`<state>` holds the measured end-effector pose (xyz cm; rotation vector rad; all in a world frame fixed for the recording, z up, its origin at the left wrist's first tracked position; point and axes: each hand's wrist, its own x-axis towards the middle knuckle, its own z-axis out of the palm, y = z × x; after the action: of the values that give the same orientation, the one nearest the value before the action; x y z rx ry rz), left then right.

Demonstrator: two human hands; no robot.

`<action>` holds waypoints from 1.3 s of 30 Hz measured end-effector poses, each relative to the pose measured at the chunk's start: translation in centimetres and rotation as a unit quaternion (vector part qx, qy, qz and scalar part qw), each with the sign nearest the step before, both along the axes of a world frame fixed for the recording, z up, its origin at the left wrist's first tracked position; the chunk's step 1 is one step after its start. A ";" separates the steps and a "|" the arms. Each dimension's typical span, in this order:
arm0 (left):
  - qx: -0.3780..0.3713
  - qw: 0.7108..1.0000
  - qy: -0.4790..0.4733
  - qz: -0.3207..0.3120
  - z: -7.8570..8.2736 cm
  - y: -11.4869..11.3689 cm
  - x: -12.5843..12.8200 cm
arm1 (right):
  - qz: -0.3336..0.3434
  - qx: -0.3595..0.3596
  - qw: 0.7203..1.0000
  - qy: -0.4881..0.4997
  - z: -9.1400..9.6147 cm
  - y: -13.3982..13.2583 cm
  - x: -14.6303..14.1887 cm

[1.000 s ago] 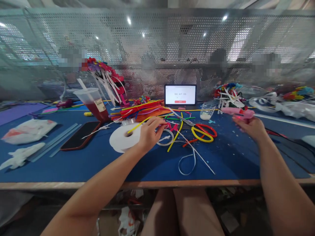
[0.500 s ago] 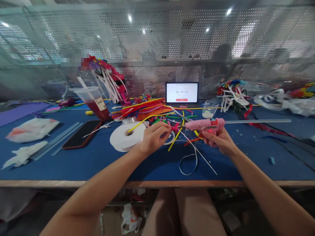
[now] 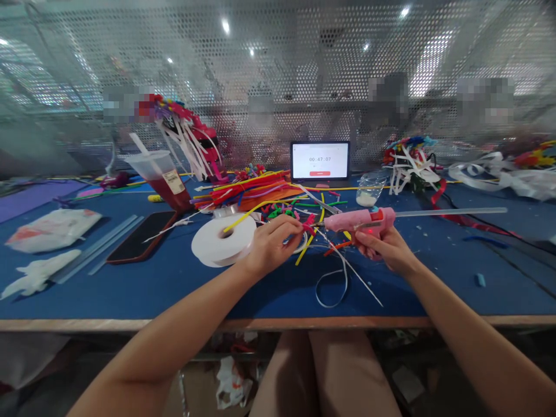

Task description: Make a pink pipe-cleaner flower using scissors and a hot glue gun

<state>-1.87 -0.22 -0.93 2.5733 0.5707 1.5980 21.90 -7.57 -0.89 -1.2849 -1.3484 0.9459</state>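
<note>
My right hand is shut around the grip of a pink hot glue gun, with a long clear glue stick sticking out behind it. The gun's nozzle points left at a small pink pipe-cleaner piece. My left hand pinches that piece between its fingers, close to the nozzle. Beside my left hand lies a white ribbon roll, with a yellow pipe cleaner running from it. Scissors with red and yellow handles are hidden behind my right hand.
Loose pipe cleaners and white ribbon cover the blue work mat. Behind stand a tablet timer, a cup of red liquid, and ribboned craft pieces. A phone lies left. Blurred people sit beyond a perforated metal screen.
My right hand has come left and lower, bringing the glue gun and its long stick fully into view near my left hand. My left hand has moved slightly right.
</note>
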 end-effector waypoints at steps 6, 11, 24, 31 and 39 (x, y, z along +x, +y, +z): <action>0.030 0.999 -0.016 0.000 0.1 0.0 0.0 | -0.002 0.002 1.000 0.003 -0.1 -0.2 0.1; 0.108 0.994 -0.015 0.012 0.2 0.1 0.1 | -0.001 0.009 1.000 0.002 -0.2 -0.2 0.1; 0.137 0.990 -0.017 -0.008 0.3 0.1 0.3 | 0.019 0.044 0.999 -0.008 0.2 -0.3 -0.2; 0.141 0.990 -0.019 -0.001 0.3 0.0 0.3 | 0.022 0.058 0.998 -0.002 0.3 -0.4 -0.2; 0.138 0.990 -0.023 0.000 0.2 0.1 0.3 | 0.018 0.062 0.998 -0.009 0.4 -0.5 -0.4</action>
<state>-1.56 -0.10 -0.72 2.7152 0.3675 1.8493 21.51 -8.02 -0.51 -1.1814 -1.4253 0.8625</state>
